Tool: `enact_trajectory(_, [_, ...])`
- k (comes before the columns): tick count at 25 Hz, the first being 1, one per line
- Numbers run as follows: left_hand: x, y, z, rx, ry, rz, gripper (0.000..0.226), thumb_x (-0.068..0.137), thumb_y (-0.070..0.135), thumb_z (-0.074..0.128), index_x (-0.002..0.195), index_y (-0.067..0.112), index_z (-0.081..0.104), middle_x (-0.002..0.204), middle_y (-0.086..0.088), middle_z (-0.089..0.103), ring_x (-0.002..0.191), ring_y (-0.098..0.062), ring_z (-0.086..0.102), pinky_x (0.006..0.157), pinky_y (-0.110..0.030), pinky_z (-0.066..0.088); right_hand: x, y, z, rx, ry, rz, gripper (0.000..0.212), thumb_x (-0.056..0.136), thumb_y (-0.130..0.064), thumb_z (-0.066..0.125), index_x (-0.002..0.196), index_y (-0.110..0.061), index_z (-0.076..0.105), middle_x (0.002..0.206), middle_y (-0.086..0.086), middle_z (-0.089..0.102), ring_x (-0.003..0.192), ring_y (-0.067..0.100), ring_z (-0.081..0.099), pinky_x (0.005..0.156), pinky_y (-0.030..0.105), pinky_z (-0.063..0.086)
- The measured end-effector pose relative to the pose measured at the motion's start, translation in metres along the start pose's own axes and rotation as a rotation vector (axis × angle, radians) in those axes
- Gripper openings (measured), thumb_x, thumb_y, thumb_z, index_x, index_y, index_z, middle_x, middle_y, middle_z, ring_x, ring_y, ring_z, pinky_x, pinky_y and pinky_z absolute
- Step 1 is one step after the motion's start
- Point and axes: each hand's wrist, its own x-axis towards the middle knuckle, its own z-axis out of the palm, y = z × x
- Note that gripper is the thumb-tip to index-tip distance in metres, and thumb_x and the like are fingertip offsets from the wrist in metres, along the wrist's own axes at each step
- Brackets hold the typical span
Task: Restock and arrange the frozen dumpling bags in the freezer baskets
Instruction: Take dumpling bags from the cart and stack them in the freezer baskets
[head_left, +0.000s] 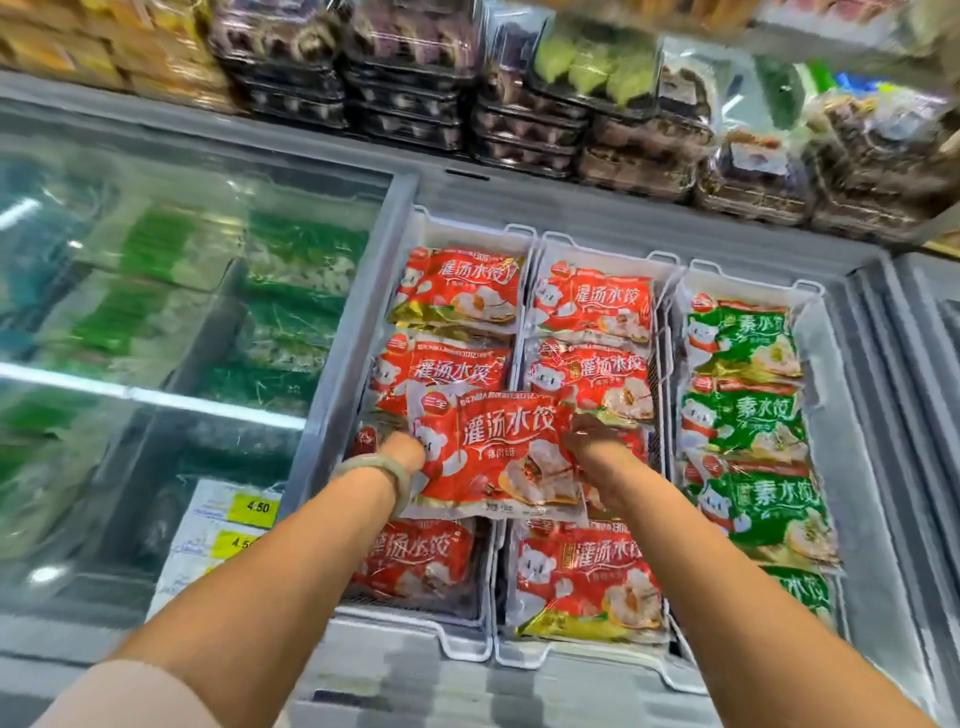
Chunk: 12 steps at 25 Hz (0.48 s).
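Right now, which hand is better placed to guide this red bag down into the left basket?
Left, probably. The left hand holds the red bag over the left basket; the right hand holds its other edge over the middle basket.

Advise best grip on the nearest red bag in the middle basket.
Probably pinch the near gold-striped edge of the nearest red bag, coming from above on the person's side. It lies flat, face up; the walls of the middle basket hem its sides and the held red bag overhangs part of its far edge, so the near edge looks freest.
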Motion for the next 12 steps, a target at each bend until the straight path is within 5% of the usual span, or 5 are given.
enact_trajectory(3, [0.024,0.011,-0.008,-0.139,-0.006,-0.096,0.040,0.104,0.014,0.031,0.139,-0.002,0.042,0.146,-0.011,0.044,0.134,-0.025,0.044,0.050,-0.004,0.039,0.021,-0.014,0.013,-0.009,-0.072,-0.076,0.013,0.093,-0.009,0.044,0.094,-0.016,0.056,0.083,0.004,0.062,0.069,0.016,0.053,0.052,0.023,0.039])
enact_trajectory(4, [0.030,0.011,-0.011,-0.129,0.015,-0.064,0.040,0.104,0.015,0.030,0.140,-0.001,0.041,0.148,-0.011,0.042,0.136,-0.025,0.041,0.069,-0.002,0.044,0.029,-0.020,0.018,0.007,-0.125,-0.079,0.014,0.092,-0.009,0.047,0.094,-0.014,0.060,0.085,0.002,0.068,0.076,0.017,0.060,0.060,0.025,0.045])
enact_trajectory(6, [0.051,0.015,-0.008,0.296,0.052,0.072,0.040,0.103,0.011,0.031,0.141,0.000,0.038,0.149,-0.012,0.040,0.137,-0.026,0.039,0.105,-0.023,0.037,0.046,-0.033,0.030,-0.012,-0.186,-0.078,0.017,0.090,-0.007,0.051,0.100,-0.011,0.064,0.095,0.002,0.074,0.089,0.021,0.063,0.074,0.028,0.048])
enact_trajectory(9, [0.082,0.032,-0.022,-0.182,0.260,-0.056,0.039,0.102,0.005,0.028,0.138,0.001,0.042,0.144,-0.015,0.045,0.137,-0.028,0.038,0.113,-0.032,0.030,0.070,-0.053,0.046,-0.038,-0.226,0.002,0.046,0.091,-0.007,0.052,0.135,-0.014,0.042,0.135,0.008,0.053,0.119,0.028,0.050,0.091,0.036,0.041])
enact_trajectory(12, [0.097,0.031,-0.024,-0.400,0.361,0.083,0.058,0.098,0.005,0.037,0.151,0.021,0.020,0.148,-0.011,0.040,0.133,-0.029,0.043,0.096,-0.028,0.042,0.088,-0.058,0.058,0.001,-0.313,0.005,0.066,0.094,-0.010,0.051,0.150,-0.025,0.017,0.152,-0.001,0.032,0.135,0.024,0.035,0.095,0.035,0.034])
